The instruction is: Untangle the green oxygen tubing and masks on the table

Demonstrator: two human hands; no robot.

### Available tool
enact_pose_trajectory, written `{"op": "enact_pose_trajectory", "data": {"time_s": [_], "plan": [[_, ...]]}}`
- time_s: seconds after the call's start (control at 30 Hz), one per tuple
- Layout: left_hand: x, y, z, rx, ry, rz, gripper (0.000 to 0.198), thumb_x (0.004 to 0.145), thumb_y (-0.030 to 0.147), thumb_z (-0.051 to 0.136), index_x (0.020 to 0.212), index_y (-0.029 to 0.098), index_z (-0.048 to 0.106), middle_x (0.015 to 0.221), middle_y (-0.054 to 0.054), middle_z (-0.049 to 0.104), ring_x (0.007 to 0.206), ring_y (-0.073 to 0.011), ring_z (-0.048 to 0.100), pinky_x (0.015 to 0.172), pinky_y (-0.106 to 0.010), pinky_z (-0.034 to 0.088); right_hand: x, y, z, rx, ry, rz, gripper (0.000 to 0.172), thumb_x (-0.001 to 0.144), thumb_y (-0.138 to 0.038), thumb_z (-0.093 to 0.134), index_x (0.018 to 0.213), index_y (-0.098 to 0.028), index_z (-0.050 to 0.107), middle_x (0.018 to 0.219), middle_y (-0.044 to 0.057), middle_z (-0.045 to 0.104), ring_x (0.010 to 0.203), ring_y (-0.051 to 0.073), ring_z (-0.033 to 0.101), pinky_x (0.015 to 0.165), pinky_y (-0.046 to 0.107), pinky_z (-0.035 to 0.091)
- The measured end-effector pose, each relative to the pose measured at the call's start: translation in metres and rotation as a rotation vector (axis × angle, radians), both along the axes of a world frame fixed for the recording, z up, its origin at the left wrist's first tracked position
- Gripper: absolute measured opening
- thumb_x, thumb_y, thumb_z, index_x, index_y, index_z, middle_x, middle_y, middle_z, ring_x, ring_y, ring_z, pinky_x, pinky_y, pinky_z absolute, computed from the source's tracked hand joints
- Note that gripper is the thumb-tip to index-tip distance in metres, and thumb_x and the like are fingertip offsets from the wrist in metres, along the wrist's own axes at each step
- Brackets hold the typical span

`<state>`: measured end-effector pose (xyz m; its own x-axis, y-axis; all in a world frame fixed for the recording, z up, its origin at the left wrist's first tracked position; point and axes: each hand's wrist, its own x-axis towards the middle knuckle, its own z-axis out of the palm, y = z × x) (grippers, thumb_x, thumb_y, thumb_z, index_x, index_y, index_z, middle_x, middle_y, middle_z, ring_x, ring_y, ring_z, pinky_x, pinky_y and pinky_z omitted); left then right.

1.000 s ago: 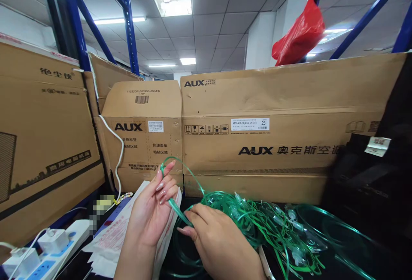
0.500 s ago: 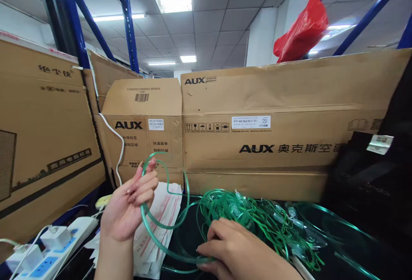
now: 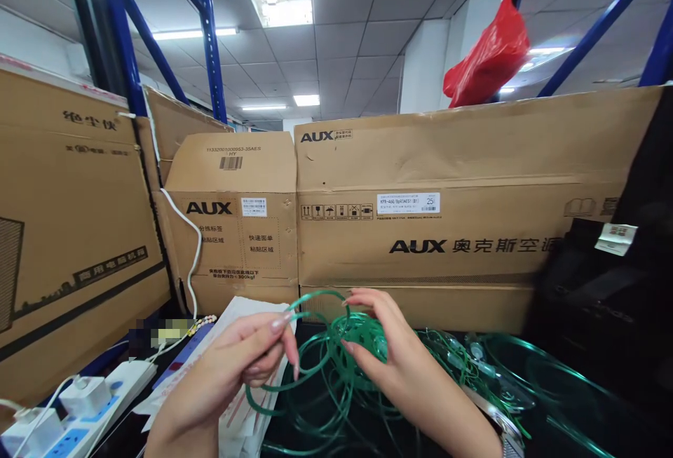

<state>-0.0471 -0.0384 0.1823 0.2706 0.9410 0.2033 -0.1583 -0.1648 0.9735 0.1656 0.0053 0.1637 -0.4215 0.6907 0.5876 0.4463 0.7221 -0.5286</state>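
Observation:
Clear green plastic tubing (image 3: pixel 318 294) arches in loops between my two hands, above the dark table surface. My left hand (image 3: pixel 257 353) pinches the tubing between thumb and forefinger, and one loop hangs below its fingers. Beside the coils, my right hand (image 3: pixel 392 349) has thumb and forefinger spread apart. Its forefinger tip is at the loop's right end; whether it touches the tubing I cannot tell. Behind and below lies a tangled bundle of green tubing (image 3: pixel 362 332), partly hidden by the right hand. Clear plastic fittings (image 3: pixel 478 349) lie among green strands to the right.
White papers (image 3: pixel 245 412) with red print lie under my left hand. A white power strip (image 3: pixel 123 381) with plugs stands at left. Cardboard boxes (image 3: pixel 341 233) wall off the back, and a large box (image 3: pixel 68 184) the left. A black item (image 3: pixel 583 290) stands at right.
My left hand has turned over and moved right and down, still with the tubing. My right hand has risen from the lower tubing, and its fingers have spread near the top of the loop.

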Motion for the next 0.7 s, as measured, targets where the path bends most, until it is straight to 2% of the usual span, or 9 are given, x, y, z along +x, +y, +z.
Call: {"op": "enact_pose_trajectory", "data": {"time_s": [0.1,0.17,0.23,0.3,0.33,0.4,0.47,0.57,0.7], "plan": [[0.009,0.001,0.000,0.062,0.207,0.033,0.037,0.080,0.042,0.051,0.063,0.013,0.065,0.046,0.006,0.029,0.043,-0.0078,0.020,0.042,-0.024,0.011,-0.001,-0.009,0.008,-0.100,0.140,0.071,0.060,0.076,-0.029,0.059,0.128,-0.026,0.028,0.130,0.008,0.038,0.120,0.020,0.036,0.100,0.040,0.032],[0.016,0.001,0.001,0.086,0.249,0.038,0.038,0.079,0.044,0.050,0.060,0.014,0.063,0.048,0.005,0.031,0.044,-0.0083,0.022,0.042,-0.024,0.012,-0.003,-0.013,0.013,-0.218,0.148,0.178,0.068,0.072,-0.032,0.065,0.129,-0.027,0.029,0.129,0.007,0.042,0.118,0.020,0.040,0.100,0.038,0.033],[0.021,0.002,0.002,0.101,0.248,0.035,0.038,0.079,0.045,0.050,0.059,0.014,0.061,0.050,0.005,0.033,0.045,-0.0084,0.023,0.042,-0.024,0.013,-0.005,-0.015,0.015,-0.342,0.149,0.305,0.051,0.072,-0.032,0.065,0.119,-0.025,0.044,0.113,0.004,0.054,0.106,0.018,0.050,0.094,0.034,0.038],[0.025,0.005,0.001,0.106,0.209,0.070,0.036,0.079,0.043,0.051,0.059,0.015,0.059,0.050,0.005,0.033,0.045,-0.0082,0.022,0.042,-0.024,0.013,-0.008,-0.015,0.016,-0.477,0.201,0.397,0.028,0.078,-0.034,0.059,0.102,-0.021,0.054,0.087,0.001,0.060,0.080,0.013,0.057,0.077,0.027,0.046],[0.027,0.008,0.001,0.107,0.179,0.107,0.036,0.079,0.042,0.051,0.058,0.015,0.058,0.049,0.006,0.032,0.045,-0.0081,0.021,0.042,-0.024,0.013,-0.010,-0.015,0.016,-0.553,0.244,0.419,0.023,0.080,-0.036,0.056,0.095,-0.020,0.055,0.075,-0.002,0.057,0.064,0.010,0.054,0.063,0.022,0.046],[0.030,0.013,0.001,0.098,0.120,0.178,0.036,0.079,0.042,0.052,0.056,0.015,0.055,0.047,0.007,0.029,0.044,-0.0078,0.018,0.042,-0.024,0.012,-0.013,-0.014,0.015,-0.705,0.368,0.435,0.026,0.082,-0.043,0.050,0.085,-0.017,0.054,0.056,-0.007,0.042,0.041,0.004,0.035,0.040,0.015,0.032],[0.032,0.018,0.000,0.086,0.091,0.203,0.036,0.078,0.043,0.054,0.055,0.015,0.054,0.045,0.008,0.026,0.043,-0.0072,0.017,0.042,-0.023,0.011,-0.014,-0.013,0.015,-0.801,0.548,0.430,0.031,0.081,-0.047,0.049,0.075,-0.017,0.050,0.049,-0.010,0.027,0.037,0.002,0.016,0.033,0.014,0.017],[0.030,0.021,-0.001,0.084,0.091,0.194,0.035,0.076,0.045,0.056,0.057,0.015,0.056,0.042,0.009,0.026,0.041,-0.0063,0.017,0.041,-0.023,0.011,-0.010,-0.010,0.019,-0.788,0.878,0.389,0.031,0.079,-0.046,0.052,0.067,-0.019,0.043,0.049,-0.011,0.021,0.040,0.004,0.011,0.033,0.013,0.012],[0.027,0.023,-0.003,0.030,0.029,0.120,0.033,0.078,0.042,0.055,0.060,0.015,0.055,0.043,0.008,0.030,0.039,-0.0051,0.018,0.040,-0.021,0.011,0.000,-0.008,0.027,-0.622,1.185,0.319,0.033,0.078,-0.042,0.056,0.061,-0.019,0.039,0.051,-0.009,0.024,0.040,0.004,0.013,0.031,0.012,0.015]]}}
